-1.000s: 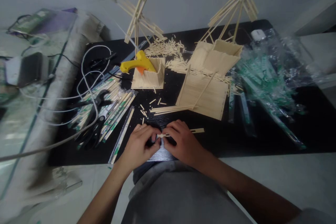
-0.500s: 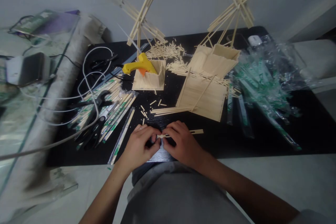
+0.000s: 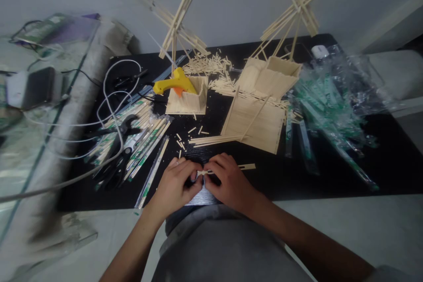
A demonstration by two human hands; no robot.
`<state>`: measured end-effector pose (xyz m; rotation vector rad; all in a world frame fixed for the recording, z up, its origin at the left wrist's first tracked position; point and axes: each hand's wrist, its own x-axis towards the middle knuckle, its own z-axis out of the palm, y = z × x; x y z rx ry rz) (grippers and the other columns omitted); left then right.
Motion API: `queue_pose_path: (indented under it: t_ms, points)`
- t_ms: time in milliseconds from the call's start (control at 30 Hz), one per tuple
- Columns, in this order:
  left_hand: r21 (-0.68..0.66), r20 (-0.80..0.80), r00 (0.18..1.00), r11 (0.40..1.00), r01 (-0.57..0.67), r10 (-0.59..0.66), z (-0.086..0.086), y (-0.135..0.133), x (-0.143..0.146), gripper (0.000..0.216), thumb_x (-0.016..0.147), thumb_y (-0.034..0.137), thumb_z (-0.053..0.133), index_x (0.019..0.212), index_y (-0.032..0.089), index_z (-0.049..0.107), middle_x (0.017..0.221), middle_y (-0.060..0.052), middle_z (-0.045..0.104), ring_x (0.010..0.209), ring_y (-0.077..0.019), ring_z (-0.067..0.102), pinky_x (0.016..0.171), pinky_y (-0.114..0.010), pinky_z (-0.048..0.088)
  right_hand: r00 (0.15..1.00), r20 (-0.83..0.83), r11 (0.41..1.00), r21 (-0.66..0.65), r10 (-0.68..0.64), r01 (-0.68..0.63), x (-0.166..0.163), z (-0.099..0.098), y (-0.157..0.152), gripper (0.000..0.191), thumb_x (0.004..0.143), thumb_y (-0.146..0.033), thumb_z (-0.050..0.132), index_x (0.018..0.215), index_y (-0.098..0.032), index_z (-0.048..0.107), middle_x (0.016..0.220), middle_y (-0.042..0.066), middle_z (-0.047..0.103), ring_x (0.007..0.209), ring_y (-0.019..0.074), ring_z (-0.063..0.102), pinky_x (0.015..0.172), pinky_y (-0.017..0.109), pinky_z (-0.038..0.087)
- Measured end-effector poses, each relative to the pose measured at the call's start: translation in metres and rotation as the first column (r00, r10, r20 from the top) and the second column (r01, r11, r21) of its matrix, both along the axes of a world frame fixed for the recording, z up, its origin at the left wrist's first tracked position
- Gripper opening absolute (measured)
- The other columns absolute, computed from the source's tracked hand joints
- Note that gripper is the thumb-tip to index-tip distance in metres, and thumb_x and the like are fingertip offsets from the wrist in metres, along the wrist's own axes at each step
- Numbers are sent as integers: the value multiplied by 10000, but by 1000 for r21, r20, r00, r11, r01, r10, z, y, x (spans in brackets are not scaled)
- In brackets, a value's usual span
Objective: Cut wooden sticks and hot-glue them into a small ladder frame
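My left hand [image 3: 175, 183] and my right hand [image 3: 229, 180] meet at the near edge of a black mat [image 3: 330, 176]. Both pinch a pair of thin wooden sticks [image 3: 246, 167] that runs from between my fingertips out to the right past my right hand. The fingers of both hands are curled closed on it. Just beyond my hands lies a loose bundle of long sticks [image 3: 214, 139] and several short stick offcuts [image 3: 180, 141].
A yellow glue gun [image 3: 175, 83] rests on a small stick box [image 3: 188, 97]. A flat stick panel [image 3: 256, 121] and stick windmill models [image 3: 291, 4] stand behind. Scissors [image 3: 115, 167], pliers [image 3: 122, 125], a white cable [image 3: 109, 97] and wrapped chopsticks [image 3: 145, 136] lie left; empty wrappers [image 3: 330, 101] lie right.
My hands stay in the same place, still pinching the sticks. The view has shifted slightly.
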<state>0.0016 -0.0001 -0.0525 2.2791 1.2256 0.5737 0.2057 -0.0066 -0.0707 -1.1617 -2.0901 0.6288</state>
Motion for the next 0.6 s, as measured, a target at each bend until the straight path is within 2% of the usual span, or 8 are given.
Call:
queue_pose_path:
  t_ms: [600]
  points:
    - [-14,12,1000,1000,-5,5,-2,1,-2,59,971,231,605,978,222,663,719,35,598,734,-167,580,767,-349,424,1000,-2,1000,-9,-3,3,0,1,0,116,875,-75,640,924,-173,678,928,75,700,899,246,607,834,399,477]
